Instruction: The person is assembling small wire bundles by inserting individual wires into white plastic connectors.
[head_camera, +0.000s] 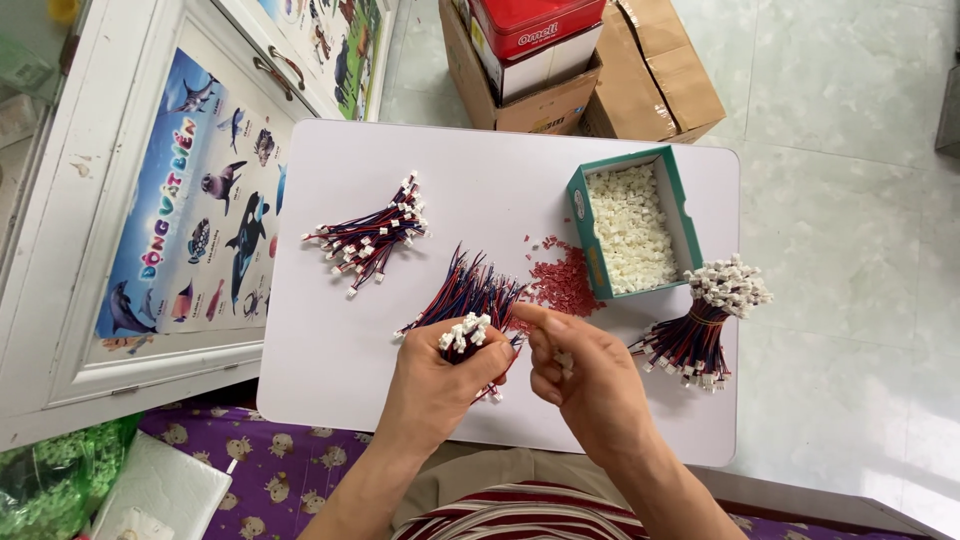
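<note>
a bunch of red, blue and black wires (468, 300) is being gripped in the left hand (440, 375) over the white table (330, 350), its white connector ends fanned upward. a small white plug (563, 362) is being pinched in the right hand (585, 375), close beside the bunch. judging by the layout, the work is being carried through its middle: a loose finished pile (368, 235) is lying to the left and a banded bundle (705, 320) to the right, while the green box (578, 205) is being kept well stocked with white plugs, red bits (562, 280) beside it.
</note>
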